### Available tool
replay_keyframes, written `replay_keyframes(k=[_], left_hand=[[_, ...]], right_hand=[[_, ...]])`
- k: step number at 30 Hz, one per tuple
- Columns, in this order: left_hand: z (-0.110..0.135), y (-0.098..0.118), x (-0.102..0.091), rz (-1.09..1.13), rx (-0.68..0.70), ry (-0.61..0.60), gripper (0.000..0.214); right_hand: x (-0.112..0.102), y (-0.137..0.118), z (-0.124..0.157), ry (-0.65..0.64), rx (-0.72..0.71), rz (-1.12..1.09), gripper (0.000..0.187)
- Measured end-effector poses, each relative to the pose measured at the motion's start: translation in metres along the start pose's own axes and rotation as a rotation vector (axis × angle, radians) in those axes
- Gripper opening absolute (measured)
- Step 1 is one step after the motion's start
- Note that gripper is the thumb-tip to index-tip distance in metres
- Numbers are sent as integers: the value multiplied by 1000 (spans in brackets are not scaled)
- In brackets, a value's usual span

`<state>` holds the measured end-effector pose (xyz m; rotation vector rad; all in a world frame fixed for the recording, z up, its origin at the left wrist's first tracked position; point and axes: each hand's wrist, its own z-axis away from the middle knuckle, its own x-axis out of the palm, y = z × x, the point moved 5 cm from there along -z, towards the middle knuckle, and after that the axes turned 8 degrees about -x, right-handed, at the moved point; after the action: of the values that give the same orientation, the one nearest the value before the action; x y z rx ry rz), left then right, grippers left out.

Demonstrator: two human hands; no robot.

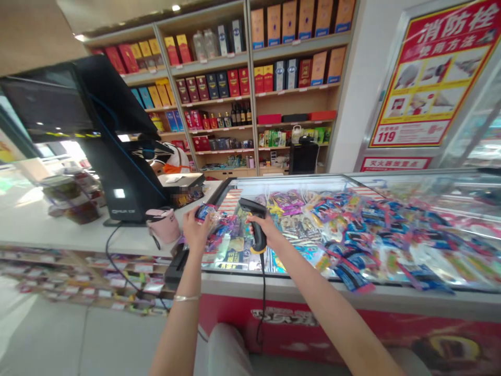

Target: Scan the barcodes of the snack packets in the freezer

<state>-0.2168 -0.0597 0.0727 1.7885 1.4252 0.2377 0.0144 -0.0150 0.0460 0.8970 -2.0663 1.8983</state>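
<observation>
My right hand (265, 228) is closed round the grip of a black barcode scanner (253, 214), whose head points left and whose cable hangs down in front of the freezer. My left hand (194, 228) is closed on a small blue and red snack packet (205, 213), held up just left of the scanner head. Both hands hover over the left end of a glass-topped chest freezer (297, 284) filled with colourful wrapped ice creams.
A black till screen (97, 136) stands on the white counter at left, with a pink holder (163, 224) beside it. A person in orange sits behind the till. Shelves of boxed bottles line the back wall. A red fire-hydrant poster (430, 78) hangs at right.
</observation>
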Motion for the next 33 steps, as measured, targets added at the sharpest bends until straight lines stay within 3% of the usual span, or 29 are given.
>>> replay_keyframes(k=[3,6,9,13,23,28,33], left_hand=[[8,-26,-1,-140,-10,51,42],[24,-40,6,-240,28,103,44],[35,-44,8,-276,19,150,46],[37,-45,8,-305,2,114,47],[36,-39,-3,-217,-6,138,44],[36,-41,0,-245,-6,84,45],[37,-39,-4,-272,52,86,48]], right_hand=[[20,32,-13,-5,111,-98,11],[31,60,-21,-4,212,-148,7],[32,80,-24,-5,275,-162,7],[25,95,-23,25,345,-180,9],[27,94,-20,34,390,-257,12],[28,91,-20,28,402,-275,11],[16,76,-15,216,325,-299,17]])
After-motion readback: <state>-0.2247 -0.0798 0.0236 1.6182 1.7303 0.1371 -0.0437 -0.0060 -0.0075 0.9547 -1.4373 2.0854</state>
